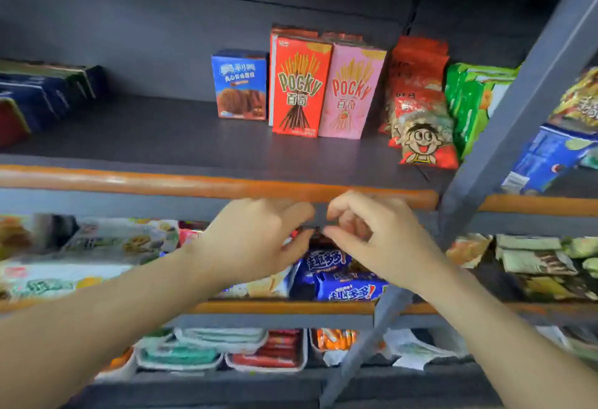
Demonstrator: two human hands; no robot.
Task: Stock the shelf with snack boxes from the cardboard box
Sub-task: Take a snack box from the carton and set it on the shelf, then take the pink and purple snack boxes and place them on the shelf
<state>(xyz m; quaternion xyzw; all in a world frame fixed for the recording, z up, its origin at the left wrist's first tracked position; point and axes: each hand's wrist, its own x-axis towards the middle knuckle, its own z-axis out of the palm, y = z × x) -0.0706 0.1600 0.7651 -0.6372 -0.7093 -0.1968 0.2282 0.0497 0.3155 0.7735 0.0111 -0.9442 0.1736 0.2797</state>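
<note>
3 snack boxes are seen standing upright on the upper shelf [181, 137], set in a row toward its right half: a blue cookie box [239, 85], a red Pocky box [299, 85] just beside it, and a pink Pocky box [351, 90] touching the red one. More boxes are lined up behind the 2 Pocky boxes. To the right of the pink box, a red snack bag with a cartoon face [417, 111] is leaned against green packets [470, 101]. At the shelf's far left, dark flat boxes [48, 91] are stacked on edge.

Below the shelf's orange front rail [129, 179], both hands are raised side by side — the left hand [255, 240] and the right hand [369, 237], fingers loosely curled, fingertips almost meeting. Nothing is seen held in either hand, though the blur leaves small detail uncertain. Behind them, the lower shelf is filled with blue biscuit packs [349, 285] and other wrapped snacks. The cardboard box is out of view.
</note>
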